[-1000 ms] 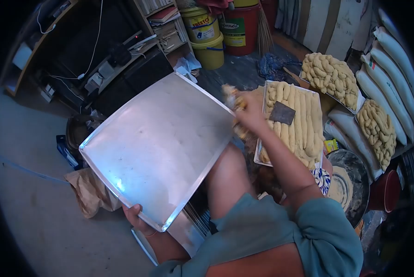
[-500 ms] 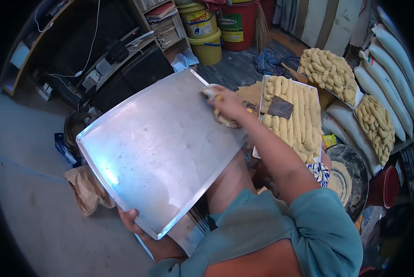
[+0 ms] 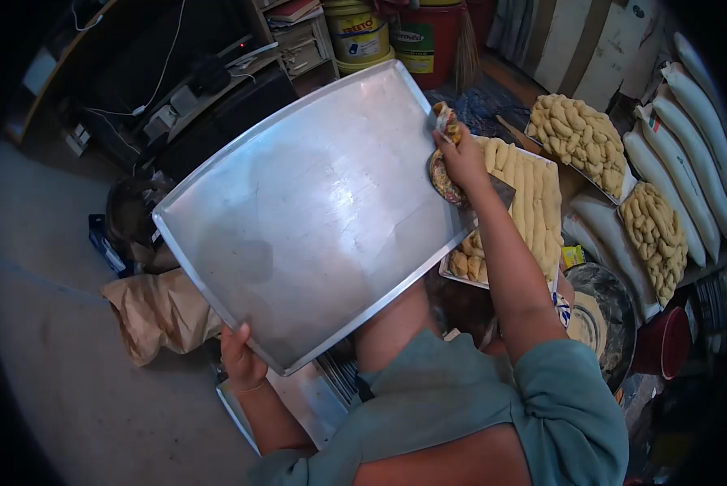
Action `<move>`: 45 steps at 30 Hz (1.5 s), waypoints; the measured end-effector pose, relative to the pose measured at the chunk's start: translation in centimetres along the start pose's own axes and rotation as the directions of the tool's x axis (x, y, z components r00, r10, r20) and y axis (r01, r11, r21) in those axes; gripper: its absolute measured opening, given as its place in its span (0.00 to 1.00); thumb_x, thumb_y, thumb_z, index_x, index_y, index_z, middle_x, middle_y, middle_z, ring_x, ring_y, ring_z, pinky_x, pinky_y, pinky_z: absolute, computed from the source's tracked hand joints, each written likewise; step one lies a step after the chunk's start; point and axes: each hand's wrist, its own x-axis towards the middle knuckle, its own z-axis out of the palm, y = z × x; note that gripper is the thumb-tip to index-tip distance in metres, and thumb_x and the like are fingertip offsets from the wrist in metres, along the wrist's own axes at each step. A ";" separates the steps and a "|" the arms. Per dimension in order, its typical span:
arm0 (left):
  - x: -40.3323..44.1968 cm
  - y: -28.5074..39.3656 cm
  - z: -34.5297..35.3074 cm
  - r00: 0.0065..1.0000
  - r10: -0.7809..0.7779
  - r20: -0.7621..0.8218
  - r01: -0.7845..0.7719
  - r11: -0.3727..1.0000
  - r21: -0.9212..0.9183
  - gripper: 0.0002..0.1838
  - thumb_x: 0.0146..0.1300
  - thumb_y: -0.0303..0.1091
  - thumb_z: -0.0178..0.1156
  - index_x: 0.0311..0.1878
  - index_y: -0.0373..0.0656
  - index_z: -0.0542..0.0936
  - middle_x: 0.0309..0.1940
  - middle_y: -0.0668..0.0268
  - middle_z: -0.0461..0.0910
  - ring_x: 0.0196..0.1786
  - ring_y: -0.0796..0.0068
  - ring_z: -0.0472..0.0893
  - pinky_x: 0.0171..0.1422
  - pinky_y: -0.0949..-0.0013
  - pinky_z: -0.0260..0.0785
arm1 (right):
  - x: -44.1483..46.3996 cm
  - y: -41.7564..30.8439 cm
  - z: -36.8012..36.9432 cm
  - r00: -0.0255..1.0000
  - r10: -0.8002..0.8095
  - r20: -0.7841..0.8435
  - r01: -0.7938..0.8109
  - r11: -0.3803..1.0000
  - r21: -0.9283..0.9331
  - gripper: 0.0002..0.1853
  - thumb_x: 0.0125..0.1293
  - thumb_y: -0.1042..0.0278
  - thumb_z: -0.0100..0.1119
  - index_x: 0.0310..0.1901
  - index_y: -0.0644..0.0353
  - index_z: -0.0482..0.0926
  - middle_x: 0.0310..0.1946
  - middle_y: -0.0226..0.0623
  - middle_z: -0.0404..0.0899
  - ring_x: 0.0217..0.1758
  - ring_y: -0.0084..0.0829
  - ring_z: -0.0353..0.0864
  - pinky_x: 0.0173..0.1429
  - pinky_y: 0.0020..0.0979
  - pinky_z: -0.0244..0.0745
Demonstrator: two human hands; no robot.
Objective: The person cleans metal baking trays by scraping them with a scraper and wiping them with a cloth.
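A large metal tray [image 3: 315, 219] is tilted over my lap, its near left corner gripped by my left hand [image 3: 243, 356]. My right hand [image 3: 463, 158] is closed around a crumpled, patterned cloth [image 3: 444, 174] at the tray's right edge. Just beyond that hand, a white-rimmed tray [image 3: 493, 282] holds long rolls of dough [image 3: 534, 194], with a dark flat square piece [image 3: 501, 192] on top, partly hidden by my wrist.
Braided dough [image 3: 578, 138] fills a tray at the back right, beside a second dough pile [image 3: 655, 239]. White sacks [image 3: 671, 178] are stacked at the right. A dark basin [image 3: 615, 304] and red bucket [image 3: 663, 344] stand nearby. A brown paper bag [image 3: 165, 312] lies left.
The metal tray has risen and tilted, its far corner now higher in view. My right hand with the cloth went onto the tray's surface, then back to its right edge.
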 end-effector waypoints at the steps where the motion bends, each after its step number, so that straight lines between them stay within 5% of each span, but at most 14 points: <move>1: 0.0 -0.4 0.3 1.000 0.014 -0.022 -0.015 0.999 -0.042 0.27 0.67 0.35 0.54 0.67 0.36 0.64 0.61 0.57 0.72 0.62 0.61 0.73 0.67 0.58 0.65 | 0.2 -0.5 -0.5 0.999 0.008 -0.043 -0.009 1.000 -0.023 0.26 0.64 0.51 0.59 0.55 0.64 0.74 0.45 0.52 0.82 0.51 0.49 0.80 0.54 0.39 0.72; 6: 0.0 -2.6 1.1 0.998 0.068 0.008 -0.067 0.995 -0.075 0.28 0.70 0.40 0.54 0.68 0.37 0.63 0.63 0.60 0.71 0.64 0.62 0.70 0.68 0.57 0.63 | 1.6 0.3 -1.2 0.952 0.073 -0.297 -0.028 0.988 0.151 0.27 0.67 0.47 0.55 0.52 0.67 0.74 0.44 0.53 0.81 0.51 0.49 0.80 0.54 0.38 0.71; 9: 0.0 -2.8 -0.2 0.995 0.064 0.079 -0.061 0.997 -0.041 0.28 0.70 0.41 0.54 0.68 0.37 0.63 0.62 0.59 0.71 0.63 0.62 0.71 0.67 0.56 0.63 | 1.4 1.1 -1.1 0.957 0.098 -0.272 -0.025 0.965 0.261 0.27 0.69 0.47 0.55 0.53 0.68 0.75 0.44 0.44 0.81 0.50 0.35 0.79 0.57 0.31 0.69; 15: -0.1 -3.3 -1.4 0.994 0.095 -0.047 -0.099 0.990 -0.099 0.27 0.71 0.44 0.51 0.66 0.36 0.65 0.59 0.58 0.73 0.60 0.61 0.74 0.64 0.57 0.67 | 0.8 0.5 -1.3 0.987 -0.146 -0.065 0.155 0.973 0.171 0.27 0.68 0.50 0.56 0.58 0.67 0.70 0.47 0.45 0.79 0.51 0.35 0.78 0.58 0.33 0.69; 19: -0.9 -2.7 -0.8 0.988 0.157 -0.004 -0.157 0.982 -0.100 0.27 0.73 0.47 0.47 0.65 0.36 0.66 0.59 0.56 0.73 0.59 0.60 0.75 0.63 0.57 0.68 | 2.0 -4.1 -2.0 0.982 -0.173 0.074 0.138 0.930 0.342 0.28 0.68 0.50 0.55 0.63 0.59 0.68 0.55 0.50 0.74 0.60 0.38 0.73 0.64 0.32 0.64; 21: -1.4 -2.8 -0.7 0.982 0.189 0.025 -0.189 0.982 0.011 0.27 0.74 0.48 0.46 0.65 0.35 0.66 0.58 0.56 0.74 0.59 0.61 0.75 0.63 0.58 0.68 | 2.9 -5.3 -0.3 0.881 -0.472 0.033 0.467 0.879 0.094 0.30 0.67 0.47 0.54 0.68 0.48 0.66 0.67 0.56 0.62 0.71 0.48 0.60 0.71 0.37 0.57; 22: -1.6 -2.9 -0.6 0.978 0.204 0.044 -0.206 0.976 0.067 0.27 0.74 0.48 0.45 0.65 0.35 0.66 0.58 0.56 0.74 0.58 0.62 0.75 0.62 0.59 0.68 | 2.6 -6.4 0.1 0.867 -0.484 0.118 0.492 0.869 -0.053 0.30 0.67 0.44 0.52 0.70 0.38 0.64 0.73 0.56 0.49 0.77 0.55 0.47 0.76 0.46 0.47; 24: -1.9 -3.2 0.1 0.971 0.236 -0.030 -0.233 0.968 0.090 0.28 0.74 0.49 0.44 0.65 0.34 0.66 0.57 0.56 0.74 0.57 0.62 0.76 0.60 0.60 0.69 | 1.7 -7.5 2.4 0.802 -0.588 0.106 0.566 0.691 -0.450 0.29 0.66 0.40 0.51 0.67 0.33 0.67 0.72 0.48 0.55 0.76 0.48 0.51 0.77 0.55 0.32; 27: -2.4 -3.2 1.0 0.953 0.301 -0.040 -0.290 0.941 0.173 0.28 0.74 0.48 0.45 0.63 0.32 0.67 0.55 0.56 0.75 0.55 0.63 0.77 0.58 0.62 0.70 | -0.9 -11.2 3.7 0.644 -0.729 0.230 0.764 0.601 -0.236 0.24 0.65 0.41 0.54 0.60 0.39 0.75 0.65 0.41 0.69 0.72 0.44 0.60 0.74 0.52 0.44; 30: -2.8 -2.2 1.9 0.942 0.335 0.013 -0.333 0.929 0.161 0.27 0.72 0.46 0.50 0.61 0.31 0.69 0.53 0.55 0.77 0.52 0.64 0.78 0.55 0.63 0.71 | -1.8 -13.3 4.9 0.558 -0.788 0.260 0.817 0.576 -0.012 0.20 0.62 0.50 0.61 0.51 0.50 0.78 0.47 0.41 0.81 0.56 0.44 0.76 0.60 0.44 0.65; 33: -3.8 -0.4 2.2 0.950 0.309 0.039 -0.311 0.937 0.160 0.25 0.67 0.43 0.55 0.59 0.30 0.71 0.51 0.54 0.78 0.50 0.64 0.79 0.54 0.63 0.72 | -0.5 -13.3 4.2 0.737 -0.636 0.231 0.658 0.753 -0.025 0.18 0.62 0.50 0.61 0.45 0.55 0.79 0.35 0.44 0.81 0.42 0.48 0.79 0.46 0.43 0.71; 34: -3.9 -0.1 2.1 0.953 0.300 0.043 -0.303 0.938 0.166 0.25 0.66 0.41 0.57 0.58 0.30 0.72 0.50 0.54 0.78 0.49 0.64 0.80 0.53 0.63 0.72 | 0.2 -12.4 4.5 0.702 -0.693 0.163 0.709 0.703 -0.066 0.17 0.62 0.51 0.61 0.44 0.56 0.79 0.31 0.46 0.81 0.37 0.49 0.80 0.41 0.42 0.73; 37: -3.9 0.0 1.2 0.948 0.316 0.022 -0.313 0.923 0.225 0.25 0.62 0.39 0.60 0.56 0.29 0.73 0.49 0.54 0.79 0.49 0.63 0.80 0.53 0.63 0.73 | 1.6 -10.0 3.8 0.734 -0.673 0.094 0.679 0.725 -0.112 0.22 0.62 0.41 0.57 0.41 0.54 0.79 0.29 0.45 0.81 0.35 0.48 0.81 0.39 0.45 0.73; 45: -3.6 -0.3 -0.1 0.947 0.320 0.021 -0.311 0.900 0.306 0.27 0.58 0.40 0.62 0.55 0.29 0.74 0.49 0.54 0.79 0.49 0.62 0.79 0.54 0.62 0.72 | 4.8 -3.3 -1.2 0.903 -0.427 -0.044 0.414 0.893 -0.175 0.24 0.67 0.42 0.51 0.43 0.59 0.78 0.30 0.50 0.81 0.37 0.53 0.80 0.41 0.45 0.74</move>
